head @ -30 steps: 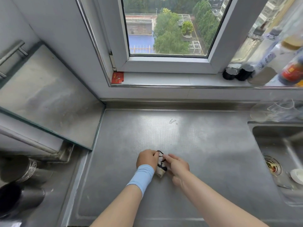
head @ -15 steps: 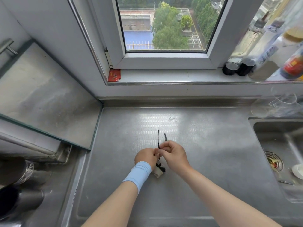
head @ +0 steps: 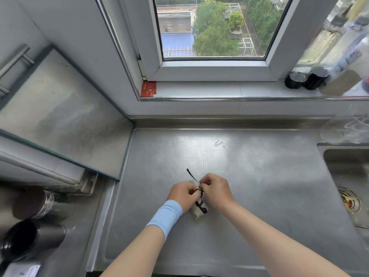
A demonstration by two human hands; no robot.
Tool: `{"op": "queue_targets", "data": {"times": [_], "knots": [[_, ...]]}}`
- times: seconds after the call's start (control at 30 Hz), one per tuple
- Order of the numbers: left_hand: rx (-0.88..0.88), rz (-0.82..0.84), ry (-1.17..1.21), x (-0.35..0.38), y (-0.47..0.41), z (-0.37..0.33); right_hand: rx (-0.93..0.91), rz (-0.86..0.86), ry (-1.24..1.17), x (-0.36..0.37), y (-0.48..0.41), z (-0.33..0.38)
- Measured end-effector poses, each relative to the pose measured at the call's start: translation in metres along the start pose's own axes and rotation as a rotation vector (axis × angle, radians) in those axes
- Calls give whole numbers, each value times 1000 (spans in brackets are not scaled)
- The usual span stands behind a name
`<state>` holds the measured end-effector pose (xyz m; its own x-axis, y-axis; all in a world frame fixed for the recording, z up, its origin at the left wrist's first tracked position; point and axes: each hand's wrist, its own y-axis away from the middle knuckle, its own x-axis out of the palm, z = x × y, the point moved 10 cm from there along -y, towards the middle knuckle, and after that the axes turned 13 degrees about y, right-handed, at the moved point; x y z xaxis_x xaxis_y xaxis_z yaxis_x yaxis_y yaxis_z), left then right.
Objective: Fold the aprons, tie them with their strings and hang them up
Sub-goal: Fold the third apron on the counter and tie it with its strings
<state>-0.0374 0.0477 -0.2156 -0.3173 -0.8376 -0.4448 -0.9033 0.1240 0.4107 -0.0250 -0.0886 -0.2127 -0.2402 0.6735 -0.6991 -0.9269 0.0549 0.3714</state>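
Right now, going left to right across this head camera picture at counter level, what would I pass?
Dark metal cups → blue wristband → left hand → folded apron bundle → right hand → bare steel counter → sink drain.

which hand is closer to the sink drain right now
Right. The right hand works the string beside the left hand, on the side toward the sink drain; neither is close.

I see open steel counter (head: 259, 176) on every side of my hands — widest toward the window. The raised glass hob lid (head: 60, 120) blocks the left, the sink (head: 347, 176) drops away right, bottles (head: 305, 78) crowd the sill.
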Motion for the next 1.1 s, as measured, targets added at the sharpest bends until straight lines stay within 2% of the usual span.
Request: {"op": "queue_targets", "data": {"times": [0.2,0.3,0.53,0.7,0.87,1.1], "knots": [[24,-38,117,-8,7,2,70,242,60,13,2,-14],[28,9,147,-7,6,1,45,344,36,17,4,-13],[-12,84,94,-4,5,0,78,577,-84,27,19,0],[-25,175,-47,-2,5,-5,123,704,-244,36,26,-3],[-17,256,-156,4,8,-6,172,731,-367,33,27,-4],[16,136,252,3,16,-3,207,674,-425,36,22,-5]]}}
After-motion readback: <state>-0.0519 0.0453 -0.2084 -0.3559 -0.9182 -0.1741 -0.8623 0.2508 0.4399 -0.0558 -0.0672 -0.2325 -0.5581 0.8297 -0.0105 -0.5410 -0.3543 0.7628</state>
